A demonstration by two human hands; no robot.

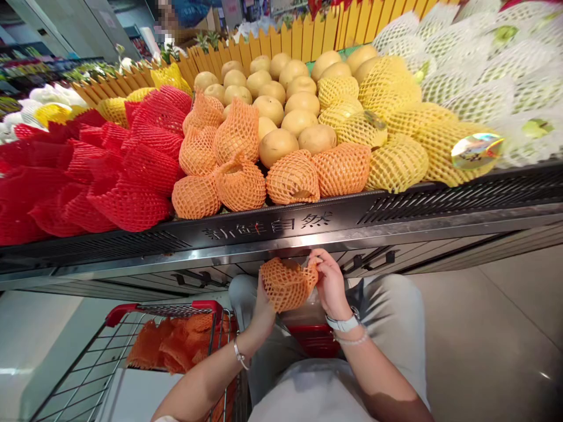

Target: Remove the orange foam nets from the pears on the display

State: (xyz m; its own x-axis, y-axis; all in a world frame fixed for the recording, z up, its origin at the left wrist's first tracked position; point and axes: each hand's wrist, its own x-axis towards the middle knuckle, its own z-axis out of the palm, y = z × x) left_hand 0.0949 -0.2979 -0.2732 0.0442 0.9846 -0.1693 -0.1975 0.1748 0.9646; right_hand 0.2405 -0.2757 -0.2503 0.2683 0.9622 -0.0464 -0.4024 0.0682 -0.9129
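Note:
Below the shelf edge, above my lap, is a pear in an orange foam net (288,287). My left hand (263,310) is wrapped round its left side, and much of that hand is hidden behind the net. With its fingers closed, my right hand (329,281) pinches the loose right end of the net. Beyond them on the display, several orange-netted pears (237,132) sit along the front and left of a pile of bare round tan pears (278,146). To the lower left, a wire cart (88,351) holds a heap of orange foam nets (176,343).
Red-netted fruit (132,170) fills the display's left. Yellow-netted fruit (398,161) and white-netted fruit (475,102) lie on the right. A black slotted rail (396,205) edges the shelf, and a yellow picket fence (303,38) stands behind. A person (189,14) is partly visible at the back.

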